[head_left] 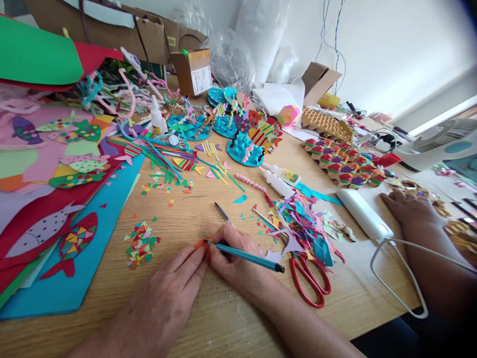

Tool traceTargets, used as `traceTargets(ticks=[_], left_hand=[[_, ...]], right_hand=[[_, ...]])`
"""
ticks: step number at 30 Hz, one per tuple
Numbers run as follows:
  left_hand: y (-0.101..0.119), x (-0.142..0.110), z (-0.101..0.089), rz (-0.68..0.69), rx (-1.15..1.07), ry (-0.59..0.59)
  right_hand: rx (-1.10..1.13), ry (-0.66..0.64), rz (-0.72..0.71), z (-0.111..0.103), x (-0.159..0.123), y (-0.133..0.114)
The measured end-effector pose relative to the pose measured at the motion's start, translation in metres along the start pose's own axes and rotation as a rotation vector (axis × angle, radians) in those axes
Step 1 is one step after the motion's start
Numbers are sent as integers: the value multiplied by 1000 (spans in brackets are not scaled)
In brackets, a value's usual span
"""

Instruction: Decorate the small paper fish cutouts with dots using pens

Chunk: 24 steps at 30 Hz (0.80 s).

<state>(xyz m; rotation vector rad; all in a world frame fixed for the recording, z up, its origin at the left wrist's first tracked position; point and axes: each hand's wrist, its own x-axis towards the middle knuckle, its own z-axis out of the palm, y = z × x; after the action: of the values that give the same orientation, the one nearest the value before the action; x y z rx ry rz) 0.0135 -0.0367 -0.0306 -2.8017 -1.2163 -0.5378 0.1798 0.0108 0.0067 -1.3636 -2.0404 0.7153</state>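
Note:
My left hand (167,281) lies low over the table, its fingers together on a small orange paper piece (200,244) that they mostly cover. In my right hand (236,256) is a blue felt-tip pen (249,257), its tip at the orange piece and its black end pointing right. Just beyond my right hand lies a dark pen (222,213). Tiny coloured paper triangles (142,244) sit in a heap beyond my left hand. Right of my right hand are red-handled scissors (308,281), partly under a pile of paper scraps (311,223).
Coloured sheets with paper fish (80,238) cover the left side. Glue bottles (278,183), a white power bank (364,214) with a cable, and painted egg trays (343,164) stand right. Another person's arm (425,223) rests at far right. Blue decorated plates (244,151) lie further back.

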Motion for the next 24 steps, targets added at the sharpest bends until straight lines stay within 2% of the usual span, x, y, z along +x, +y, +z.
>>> traceTargets(ticks=[24], left_hand=[[2,-2,-1,-31,-12,1]], right_hand=[[-16,6,-2,1,-1,1]])
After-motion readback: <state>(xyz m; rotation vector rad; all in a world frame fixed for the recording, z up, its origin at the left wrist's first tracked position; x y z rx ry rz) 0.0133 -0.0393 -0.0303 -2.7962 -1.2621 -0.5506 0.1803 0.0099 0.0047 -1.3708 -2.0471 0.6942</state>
